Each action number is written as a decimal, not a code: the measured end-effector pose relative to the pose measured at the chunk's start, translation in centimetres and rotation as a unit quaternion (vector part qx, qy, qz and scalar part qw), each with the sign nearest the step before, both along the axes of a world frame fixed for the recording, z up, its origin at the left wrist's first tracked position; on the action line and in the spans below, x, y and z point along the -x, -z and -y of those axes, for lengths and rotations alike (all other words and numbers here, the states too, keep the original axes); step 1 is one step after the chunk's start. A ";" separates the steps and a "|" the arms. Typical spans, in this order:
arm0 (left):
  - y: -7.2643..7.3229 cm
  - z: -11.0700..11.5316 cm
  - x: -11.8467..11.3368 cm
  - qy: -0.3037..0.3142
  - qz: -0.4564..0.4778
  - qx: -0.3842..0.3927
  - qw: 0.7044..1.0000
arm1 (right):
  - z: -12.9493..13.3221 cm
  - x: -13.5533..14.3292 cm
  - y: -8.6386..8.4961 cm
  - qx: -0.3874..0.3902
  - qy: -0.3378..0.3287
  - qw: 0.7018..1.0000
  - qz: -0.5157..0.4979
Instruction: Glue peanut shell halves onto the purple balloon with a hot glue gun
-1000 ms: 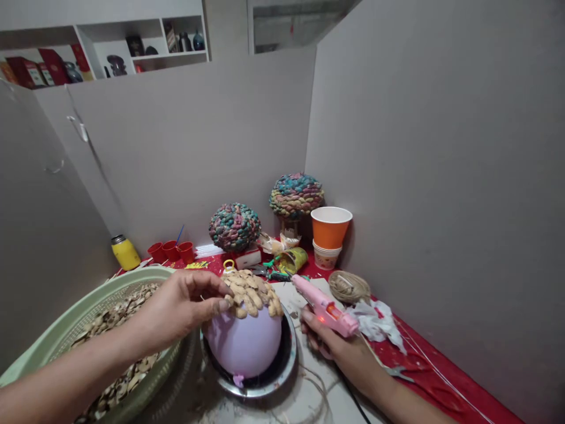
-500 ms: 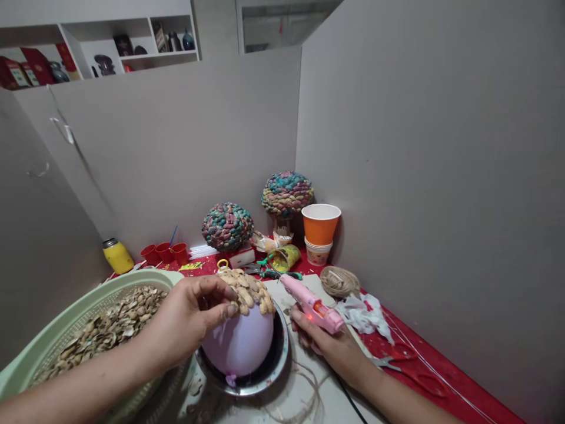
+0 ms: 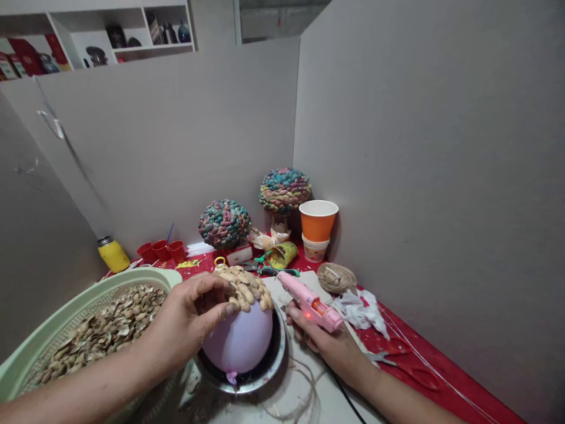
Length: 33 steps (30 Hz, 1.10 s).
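Observation:
A purple balloon (image 3: 241,344) rests in a metal bowl (image 3: 279,364), knot toward me, its top covered with peanut shells (image 3: 247,287). My left hand (image 3: 200,303) is at the left edge of this shell layer, thumb and fingers closed on a peanut shell against the balloon; the fingers hide most of that piece. To the right of the bowl, my right hand (image 3: 318,335) grips a pink hot glue gun (image 3: 309,301) with a small red light showing. Its nozzle points up and to the left, apart from the balloon.
A green basket (image 3: 174,278) of loose shells stands left. Behind are two shell-covered coloured domes (image 3: 225,224) (image 3: 285,189), red cups (image 3: 161,251), a yellow jar (image 3: 113,254) and paper cups (image 3: 318,221). Twine (image 3: 336,278), crumpled tissue (image 3: 362,312) and scissors (image 3: 412,368) lie right.
The view has shifted slightly, so the surroundings sit a little higher and further left. My left hand stays at the shells, and my right hand still holds the glue gun beside the bowl.

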<state>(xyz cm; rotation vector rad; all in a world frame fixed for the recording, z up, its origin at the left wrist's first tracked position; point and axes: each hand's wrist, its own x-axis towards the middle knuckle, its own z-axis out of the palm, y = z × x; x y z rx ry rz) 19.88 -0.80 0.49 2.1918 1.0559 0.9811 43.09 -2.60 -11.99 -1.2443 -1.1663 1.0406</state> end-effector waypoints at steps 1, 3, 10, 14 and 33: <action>0.1 0.0 0.0 -0.002 -0.012 -0.017 1.000 | 0.1 0.0 0.0 0.001 -0.002 1.000 -0.008; 0.3 0.0 0.1 0.007 -0.032 -0.059 0.998 | 0.3 0.1 0.0 0.012 -0.011 1.000 -0.021; 0.8 -0.5 0.5 0.031 -0.045 -0.146 0.988 | 0.5 0.0 0.9 0.024 -0.050 0.998 -0.020; 0.9 -0.7 0.7 0.043 -0.054 -0.159 0.985 | 0.6 0.0 0.3 -0.003 -0.037 0.999 -0.016; -0.2 0.1 0.9 0.009 -0.009 0.019 1.000 | 0.7 0.2 0.6 0.013 -0.026 1.000 0.004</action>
